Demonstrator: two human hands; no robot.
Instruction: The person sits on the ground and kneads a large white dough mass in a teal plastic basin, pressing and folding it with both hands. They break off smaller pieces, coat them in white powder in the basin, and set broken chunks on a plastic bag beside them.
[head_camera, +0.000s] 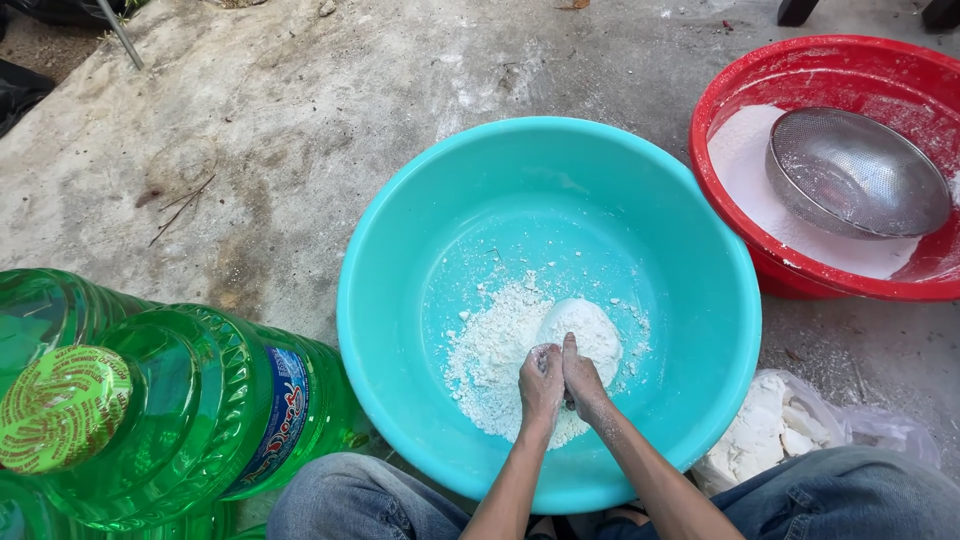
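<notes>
Taking the turquoise basin (400, 300) as the landmark: to its left, close against its rim, lie large green bottles (200, 400) on the concrete floor (250, 130), one with a yellow-green cap (60, 408) facing the camera and a blue label.

Inside the basin, on its bottom, sits a white lump (583, 328) amid crumbly white powder (490, 360) spread mostly to the lump's left. The left hand (541, 385) and the right hand (582, 380) press side by side against the near edge of the lump, both dusted white. The fingers of both are curled and closed down onto the lump; whether they grip it or only push on it I cannot tell.

Just below the basin's right rim, beside a knee in jeans (870, 495), lies a clear bag of white chunks (770, 435). To the basin's upper right, nearly touching it, stands a red basin (800, 70) holding white powder and a metal sieve (855, 175).
</notes>
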